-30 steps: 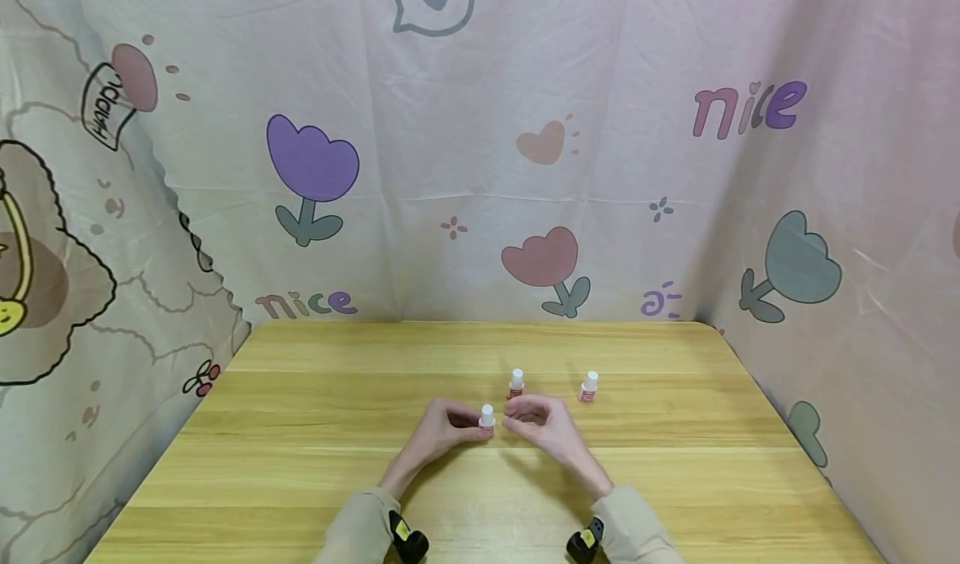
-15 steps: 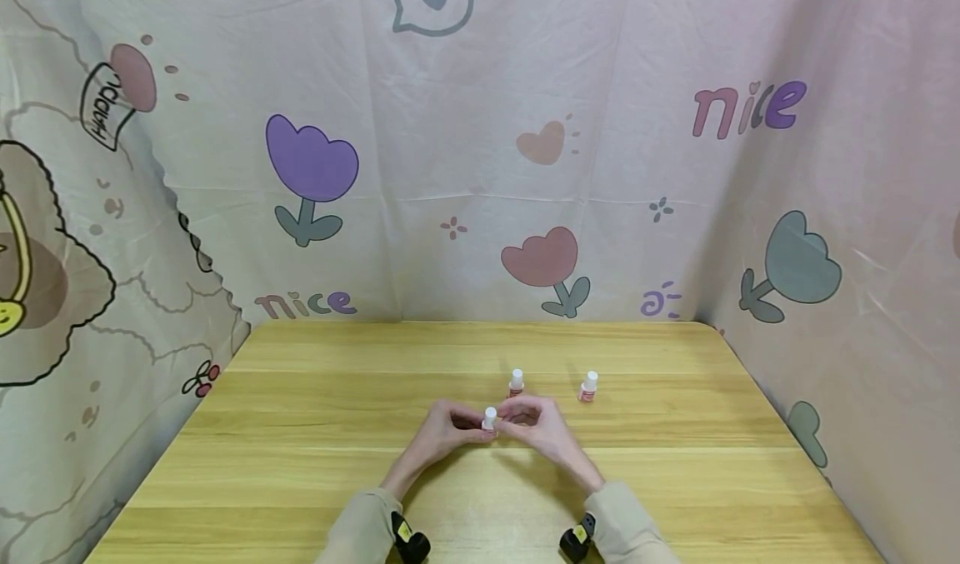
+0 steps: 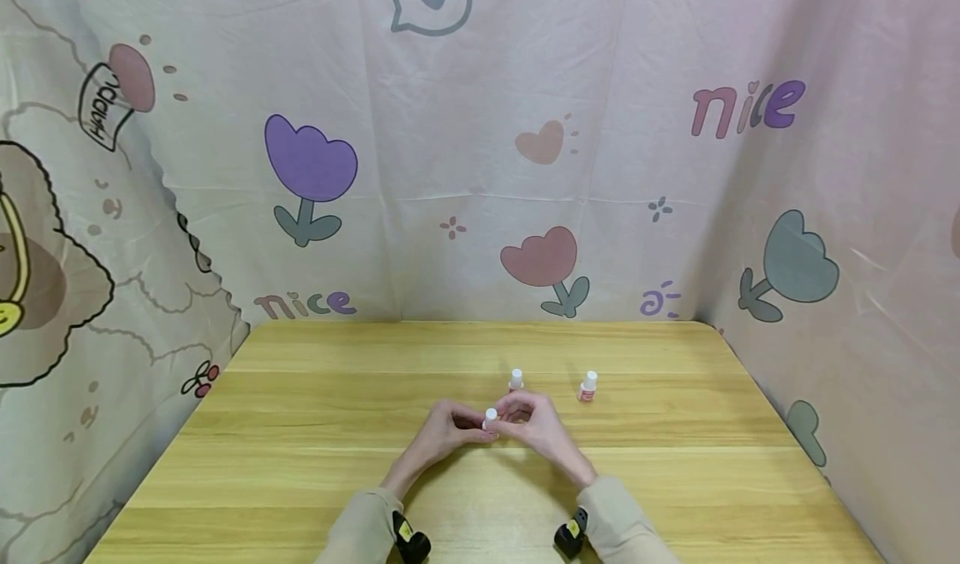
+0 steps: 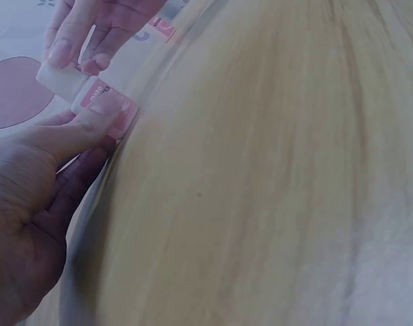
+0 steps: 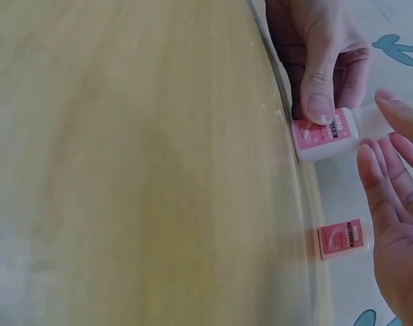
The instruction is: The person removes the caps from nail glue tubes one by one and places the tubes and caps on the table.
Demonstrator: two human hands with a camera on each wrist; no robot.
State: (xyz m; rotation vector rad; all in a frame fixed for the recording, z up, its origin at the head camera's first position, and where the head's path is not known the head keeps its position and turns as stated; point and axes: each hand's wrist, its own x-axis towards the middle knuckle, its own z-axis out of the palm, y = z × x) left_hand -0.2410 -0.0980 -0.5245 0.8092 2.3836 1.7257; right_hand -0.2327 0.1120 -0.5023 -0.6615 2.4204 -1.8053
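Observation:
In the head view my left hand [image 3: 446, 426] holds a small white-capped bottle [image 4: 115, 109] just above or on the table, in front of me. The left wrist view shows the thumb pressed on its pink label. My right hand [image 3: 537, 427] is at the same bottle from the other side. Its thumb and fingertips pinch the white cap [image 4: 62, 81], which sits on the bottle. A second bottle of this kind [image 3: 516, 379] stands just behind the right hand, its lower part hidden. The third bottle [image 3: 588, 386] stands upright farther right.
The wooden table [image 3: 337, 372] runs back to a patterned cloth [image 3: 450, 172] hung behind and at both sides. Each sleeve cuff carries a black wrist camera, the left one [image 3: 411, 541] and the right one [image 3: 572, 535].
My right hand has moved left, from apart from the bottle onto its cap. The left hand and held bottle have shifted very slightly right. The other two bottles have stayed put.

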